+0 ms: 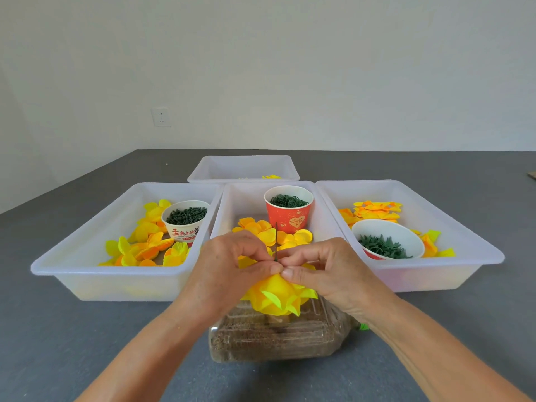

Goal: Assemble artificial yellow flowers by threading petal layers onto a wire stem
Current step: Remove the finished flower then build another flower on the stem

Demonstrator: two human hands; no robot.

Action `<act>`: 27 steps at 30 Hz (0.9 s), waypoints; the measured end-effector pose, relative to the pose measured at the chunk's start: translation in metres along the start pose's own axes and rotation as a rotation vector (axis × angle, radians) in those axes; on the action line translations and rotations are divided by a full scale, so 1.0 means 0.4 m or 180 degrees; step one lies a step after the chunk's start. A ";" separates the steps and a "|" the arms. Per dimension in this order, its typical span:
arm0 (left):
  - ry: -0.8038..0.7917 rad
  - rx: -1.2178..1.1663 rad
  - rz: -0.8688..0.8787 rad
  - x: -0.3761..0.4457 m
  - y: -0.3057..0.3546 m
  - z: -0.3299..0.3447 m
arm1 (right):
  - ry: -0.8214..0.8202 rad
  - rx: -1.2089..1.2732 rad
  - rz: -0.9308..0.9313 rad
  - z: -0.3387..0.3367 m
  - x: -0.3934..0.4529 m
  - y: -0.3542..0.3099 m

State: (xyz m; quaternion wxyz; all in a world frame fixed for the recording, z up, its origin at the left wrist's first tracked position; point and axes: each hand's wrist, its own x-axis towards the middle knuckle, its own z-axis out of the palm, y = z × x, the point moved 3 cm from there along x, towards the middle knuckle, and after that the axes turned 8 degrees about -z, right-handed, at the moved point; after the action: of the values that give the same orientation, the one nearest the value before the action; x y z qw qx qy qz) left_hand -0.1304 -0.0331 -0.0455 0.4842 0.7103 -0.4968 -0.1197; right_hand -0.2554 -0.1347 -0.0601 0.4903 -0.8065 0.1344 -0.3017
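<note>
Lowest in the frame, at bottom centre, a clear plastic container (278, 338) filled with brown granular stuff lies on the dark grey table (58, 329), probably as a weighted stand for stems. Just above it, at centre frame, both hands meet over the half-built yellow flower (275, 294). The left hand (232, 265) and the right hand (324, 271) each pinch at the top of the gathered petals, thumb tips nearly touching, right where the dark green wire stem (276, 242) comes out; I would guess they hold it so to seat a layer down the wire and keep the stack from sliding. The flower hangs bloom-down, its pointed pale-green tips toward the container, while the stem stands nearly upright, its long axis vertical and its free end pointing to the top of the picture. Behind the hands, three white trays sit side by side within easy reach: the left tray (87, 274) with loose yellow petals and a paper cup (185, 224) of dark green pieces, the middle tray (229, 204) with orange-yellow petals and a red cup (288, 216), the right tray (464, 236) with petals and a white bowl (388, 236). Farthest back, a fourth tray (243, 166) shows a little yellow inside.
</note>
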 end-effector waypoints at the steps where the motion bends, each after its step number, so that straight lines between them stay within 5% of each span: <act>1: -0.0013 -0.0107 -0.0034 -0.002 -0.002 0.001 | 0.0027 -0.0025 -0.0021 0.003 -0.001 -0.001; 7: -0.0127 -0.0178 -0.0210 -0.003 -0.001 -0.001 | 0.0017 0.0005 0.0067 -0.014 -0.008 -0.015; 10: -0.0170 -0.0061 -0.0222 -0.004 0.006 -0.005 | 0.0498 0.0239 0.0126 -0.088 0.013 -0.023; 14: -0.0167 0.0233 -0.0200 0.000 0.020 -0.008 | 0.1251 -0.1575 0.0718 -0.261 0.062 0.047; 17: -0.0194 0.0290 -0.0242 0.003 0.026 -0.008 | 0.0549 -0.3012 0.1763 -0.335 0.087 0.127; 20: -0.0206 0.0236 -0.0257 0.003 0.025 -0.007 | -0.0370 -0.3830 0.2023 -0.340 0.103 0.204; 27: -0.0199 0.0230 -0.0116 0.002 0.024 -0.005 | 0.0083 -0.3788 0.1928 -0.334 0.109 0.252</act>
State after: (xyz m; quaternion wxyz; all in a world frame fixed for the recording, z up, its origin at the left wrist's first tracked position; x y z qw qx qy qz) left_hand -0.1342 -0.0331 -0.0365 0.4401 0.7321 -0.5027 -0.1326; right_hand -0.2961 -0.3006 -0.0875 0.0231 -0.8625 0.5044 -0.0348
